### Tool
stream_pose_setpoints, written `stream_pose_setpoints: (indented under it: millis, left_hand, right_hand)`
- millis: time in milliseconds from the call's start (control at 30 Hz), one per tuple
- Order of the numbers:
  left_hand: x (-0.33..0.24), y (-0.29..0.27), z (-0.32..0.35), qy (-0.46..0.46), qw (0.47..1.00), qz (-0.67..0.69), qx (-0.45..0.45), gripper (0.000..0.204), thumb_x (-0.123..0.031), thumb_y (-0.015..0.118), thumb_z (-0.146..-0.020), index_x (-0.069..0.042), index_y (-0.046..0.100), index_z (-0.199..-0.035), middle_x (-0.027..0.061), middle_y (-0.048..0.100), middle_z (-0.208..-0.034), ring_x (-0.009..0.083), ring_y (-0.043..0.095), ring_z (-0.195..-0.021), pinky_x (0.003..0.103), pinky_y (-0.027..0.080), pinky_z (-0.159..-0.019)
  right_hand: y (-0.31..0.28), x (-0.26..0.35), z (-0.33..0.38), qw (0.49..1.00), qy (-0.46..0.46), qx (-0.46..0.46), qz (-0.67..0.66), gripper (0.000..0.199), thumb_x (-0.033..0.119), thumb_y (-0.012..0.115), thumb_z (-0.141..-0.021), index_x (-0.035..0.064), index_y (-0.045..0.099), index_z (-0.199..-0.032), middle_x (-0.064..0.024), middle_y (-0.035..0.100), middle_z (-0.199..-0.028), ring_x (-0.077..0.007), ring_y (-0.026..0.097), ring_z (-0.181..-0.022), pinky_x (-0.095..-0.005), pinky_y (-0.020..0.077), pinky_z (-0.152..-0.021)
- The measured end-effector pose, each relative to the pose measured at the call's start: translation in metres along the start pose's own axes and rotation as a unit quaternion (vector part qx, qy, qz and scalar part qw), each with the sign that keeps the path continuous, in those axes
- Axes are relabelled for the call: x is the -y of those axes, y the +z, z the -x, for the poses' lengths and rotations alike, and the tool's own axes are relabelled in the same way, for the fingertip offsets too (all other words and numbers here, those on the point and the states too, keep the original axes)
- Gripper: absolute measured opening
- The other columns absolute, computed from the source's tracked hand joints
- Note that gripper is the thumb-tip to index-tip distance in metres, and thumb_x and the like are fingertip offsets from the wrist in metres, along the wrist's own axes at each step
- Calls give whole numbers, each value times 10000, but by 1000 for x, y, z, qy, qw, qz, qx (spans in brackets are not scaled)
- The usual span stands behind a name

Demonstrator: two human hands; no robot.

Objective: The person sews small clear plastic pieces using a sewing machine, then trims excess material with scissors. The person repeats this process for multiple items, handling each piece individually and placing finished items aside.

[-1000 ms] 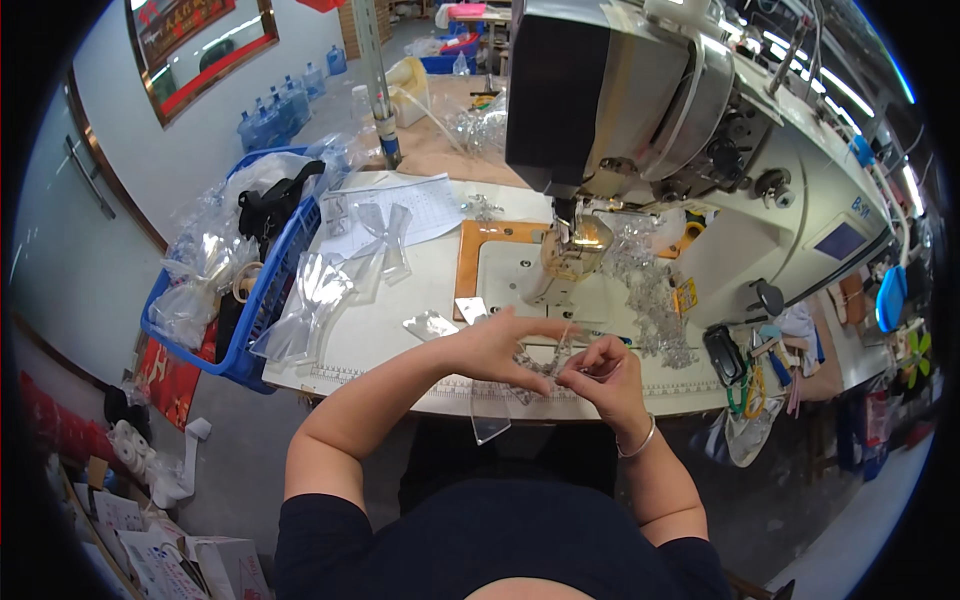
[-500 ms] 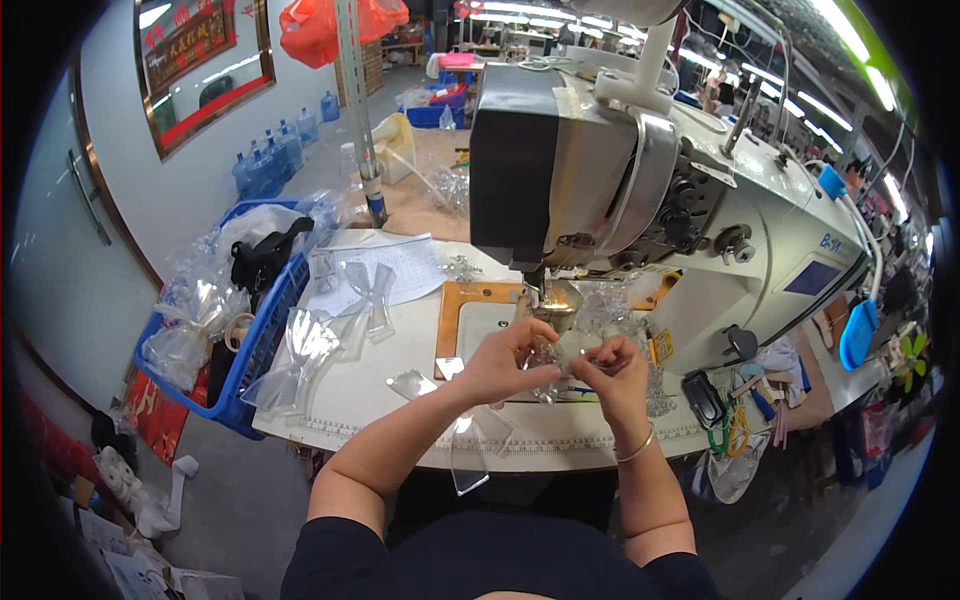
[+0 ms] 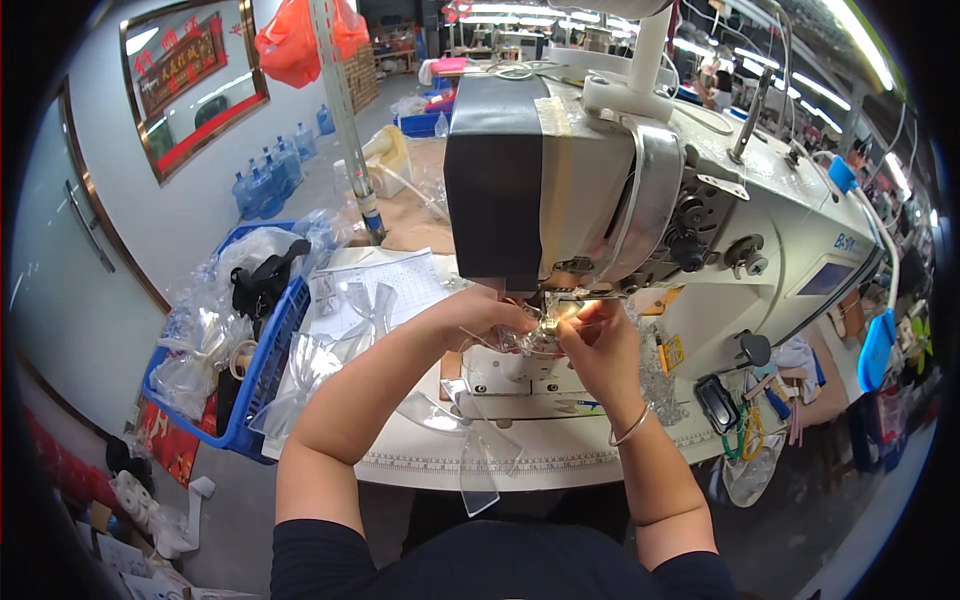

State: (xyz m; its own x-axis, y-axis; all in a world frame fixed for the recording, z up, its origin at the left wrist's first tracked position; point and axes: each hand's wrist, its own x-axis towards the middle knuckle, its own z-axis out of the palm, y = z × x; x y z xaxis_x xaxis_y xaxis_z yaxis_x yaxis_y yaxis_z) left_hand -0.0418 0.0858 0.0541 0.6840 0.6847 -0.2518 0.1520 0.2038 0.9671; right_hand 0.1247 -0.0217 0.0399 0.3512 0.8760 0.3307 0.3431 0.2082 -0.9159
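My left hand [image 3: 492, 314] and my right hand [image 3: 598, 345] meet beneath the head of a white sewing machine [image 3: 590, 190], close to its needle area, which is lit. Between them is a small crumpled piece of clear plastic [image 3: 512, 340]. The fingers of both hands are closed on it; its exact shape is partly hidden by them. Just below my left forearm, clear plastic strips [image 3: 478, 470] lie on the white table [image 3: 390, 455] and hang over its front edge. More clear plastic bows [image 3: 368, 305] rest to the left of that arm.
At the left stands a blue basket [image 3: 283, 355] with plastic bags and a black item. A printed paper sheet [image 3: 415, 285] lies behind the bows. Right of the machine bed are a black tray [image 3: 716, 402], scissors with coloured handles [image 3: 750, 440] and cloth scraps. A metal post [image 3: 345, 130] rises behind.
Both hands have moved forward from the table's front, carrying the clear plastic piece up to the needle area. The head view has shifted slightly.
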Motion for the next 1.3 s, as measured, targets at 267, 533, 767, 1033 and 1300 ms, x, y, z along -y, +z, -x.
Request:
stream_pose_setpoints:
  millis: [267,533,767,1033,1300]
  left_hand:
    - [4,-11,-16,-43,999,-22,23,201,-124,686,-818,-62,677,-1009,15,661,-897,70,561,-751,220,384,-614]
    - [-6,-9,-14,-26,999,-9,18,310,-65,695,-811,-60,597,-1105,45,646,-877,120,629,-708,280,544,-638]
    - [-9,-12,-17,-39,998,-35,37,333,-64,679,-825,-56,588,-1145,43,643,-911,121,632,-773,261,536,-670]
    - [0,-22,-15,-60,997,-14,37,239,-110,706,-820,-41,646,-1041,48,651,-974,140,625,-867,307,485,-792]
    - [10,-25,-15,-12,998,47,27,195,-83,701,-813,-70,645,-1000,35,649,-940,144,632,-860,302,486,-769]
  right_hand:
    - [3,-16,-3,998,-36,-54,-14,259,83,716,-768,-51,518,-866,-102,645,-708,-129,648,-552,-235,483,-497]
    - [5,-14,-10,996,-2,-76,-40,241,89,730,-746,-27,543,-843,-75,640,-687,-100,614,-516,-227,464,-466]
    - [10,-28,-17,990,-50,-133,-1,220,109,749,-717,-16,581,-786,-67,627,-618,-86,531,-449,-232,418,-464]
    - [12,-35,-23,989,-60,-130,21,208,102,742,-708,-10,588,-793,-59,614,-590,-102,543,-473,-234,404,-457]
    - [15,-34,-21,982,-98,-153,55,218,102,736,-693,4,598,-831,-97,645,-715,-171,582,-559,-291,446,-540]
